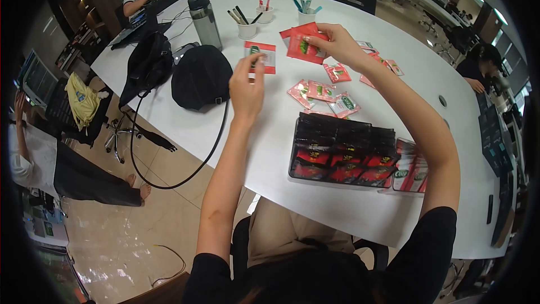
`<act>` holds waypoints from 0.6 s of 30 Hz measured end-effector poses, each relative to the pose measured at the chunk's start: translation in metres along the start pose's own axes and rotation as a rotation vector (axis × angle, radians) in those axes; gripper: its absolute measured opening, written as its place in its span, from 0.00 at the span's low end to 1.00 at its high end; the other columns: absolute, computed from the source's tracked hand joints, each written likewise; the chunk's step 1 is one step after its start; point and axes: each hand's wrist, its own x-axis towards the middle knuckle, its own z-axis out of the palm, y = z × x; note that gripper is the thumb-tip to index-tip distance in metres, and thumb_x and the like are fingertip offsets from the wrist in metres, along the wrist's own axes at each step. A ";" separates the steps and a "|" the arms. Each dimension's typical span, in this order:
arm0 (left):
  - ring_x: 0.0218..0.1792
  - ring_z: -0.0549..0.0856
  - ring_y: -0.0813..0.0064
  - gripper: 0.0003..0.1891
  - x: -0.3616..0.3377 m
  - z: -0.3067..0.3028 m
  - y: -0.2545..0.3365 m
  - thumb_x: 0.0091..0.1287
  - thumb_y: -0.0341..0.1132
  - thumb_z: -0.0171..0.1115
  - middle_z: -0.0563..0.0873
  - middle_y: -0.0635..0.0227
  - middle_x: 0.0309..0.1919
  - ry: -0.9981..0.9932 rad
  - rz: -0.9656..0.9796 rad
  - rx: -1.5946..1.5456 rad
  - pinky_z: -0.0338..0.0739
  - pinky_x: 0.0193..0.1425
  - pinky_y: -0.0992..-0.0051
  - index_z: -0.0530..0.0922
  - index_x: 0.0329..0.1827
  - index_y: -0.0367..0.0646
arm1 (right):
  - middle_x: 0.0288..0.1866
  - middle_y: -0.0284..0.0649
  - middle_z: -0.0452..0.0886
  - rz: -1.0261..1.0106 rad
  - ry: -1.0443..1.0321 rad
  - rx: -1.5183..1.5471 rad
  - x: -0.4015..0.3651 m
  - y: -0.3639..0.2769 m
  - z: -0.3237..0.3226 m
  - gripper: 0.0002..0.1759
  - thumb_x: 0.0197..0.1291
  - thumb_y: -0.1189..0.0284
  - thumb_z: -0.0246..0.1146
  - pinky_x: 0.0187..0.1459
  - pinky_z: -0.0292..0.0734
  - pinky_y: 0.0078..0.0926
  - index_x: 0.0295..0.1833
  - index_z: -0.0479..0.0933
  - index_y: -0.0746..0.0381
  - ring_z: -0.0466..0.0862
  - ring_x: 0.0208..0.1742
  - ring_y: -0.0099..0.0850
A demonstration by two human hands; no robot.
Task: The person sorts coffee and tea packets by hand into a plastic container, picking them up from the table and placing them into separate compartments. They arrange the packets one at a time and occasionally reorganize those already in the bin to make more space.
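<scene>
left hand (247, 87), right hand (333, 39): both pinching sachets

left pinches one red-edged sachet (260, 56) above the white table (253, 146). right grips red packets (301, 45), count unclear, fingertips partly hidden behind them. loose sachets (320, 93) lie between the arms. packet tray (337, 152) sits nearer, print unreadable.

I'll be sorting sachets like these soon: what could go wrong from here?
The right hand pinches red packets at one edge, up in the air; one might slip out. Loose packets lie just beyond the packed tray, so a lowered forearm could sweep them about.
</scene>
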 end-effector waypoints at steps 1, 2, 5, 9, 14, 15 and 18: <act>0.39 0.83 0.76 0.12 -0.001 -0.006 0.005 0.73 0.37 0.54 0.85 0.66 0.42 0.017 -0.011 -0.067 0.79 0.39 0.76 0.81 0.50 0.41 | 0.33 0.35 0.83 -0.048 0.001 0.035 -0.014 -0.016 -0.001 0.15 0.66 0.65 0.62 0.29 0.81 0.21 0.49 0.79 0.66 0.82 0.31 0.20; 0.38 0.81 0.83 0.13 -0.004 -0.012 0.013 0.74 0.36 0.54 0.86 0.69 0.42 0.034 -0.020 -0.133 0.78 0.38 0.80 0.82 0.51 0.40 | 0.32 0.35 0.83 -0.052 -0.027 0.079 -0.031 -0.035 -0.001 0.15 0.66 0.65 0.61 0.28 0.81 0.20 0.50 0.79 0.66 0.82 0.30 0.19; 0.41 0.82 0.78 0.12 -0.027 -0.026 0.062 0.70 0.33 0.59 0.85 0.65 0.41 -0.004 -0.011 -0.368 0.81 0.39 0.77 0.81 0.51 0.37 | 0.32 0.34 0.82 -0.053 -0.115 0.211 -0.083 -0.085 0.003 0.15 0.67 0.65 0.60 0.25 0.80 0.16 0.51 0.79 0.66 0.81 0.28 0.16; 0.36 0.84 0.76 0.16 -0.070 -0.046 0.120 0.58 0.25 0.70 0.85 0.61 0.39 -0.118 0.088 -0.351 0.82 0.37 0.78 0.82 0.50 0.34 | 0.36 0.37 0.85 -0.013 -0.207 0.294 -0.147 -0.126 0.006 0.12 0.65 0.71 0.63 0.22 0.78 0.13 0.48 0.77 0.68 0.84 0.30 0.19; 0.31 0.86 0.73 0.18 -0.113 -0.050 0.161 0.48 0.19 0.76 0.88 0.57 0.35 -0.029 0.341 -0.221 0.81 0.34 0.79 0.84 0.44 0.34 | 0.40 0.41 0.86 -0.164 -0.081 0.282 -0.210 -0.139 0.000 0.13 0.56 0.81 0.68 0.32 0.81 0.15 0.46 0.75 0.68 0.86 0.35 0.23; 0.31 0.87 0.73 0.19 -0.120 -0.049 0.171 0.44 0.19 0.77 0.88 0.54 0.37 -0.052 0.335 -0.212 0.81 0.34 0.78 0.86 0.42 0.36 | 0.41 0.42 0.86 -0.127 -0.089 0.252 -0.224 -0.148 -0.009 0.13 0.55 0.83 0.68 0.34 0.82 0.16 0.45 0.74 0.68 0.86 0.36 0.23; 0.33 0.88 0.67 0.18 -0.139 -0.036 0.185 0.42 0.24 0.79 0.88 0.54 0.36 -0.060 0.456 -0.226 0.82 0.35 0.77 0.87 0.39 0.36 | 0.42 0.46 0.86 -0.093 -0.066 0.164 -0.261 -0.150 -0.025 0.13 0.55 0.84 0.68 0.39 0.81 0.19 0.43 0.72 0.69 0.87 0.40 0.26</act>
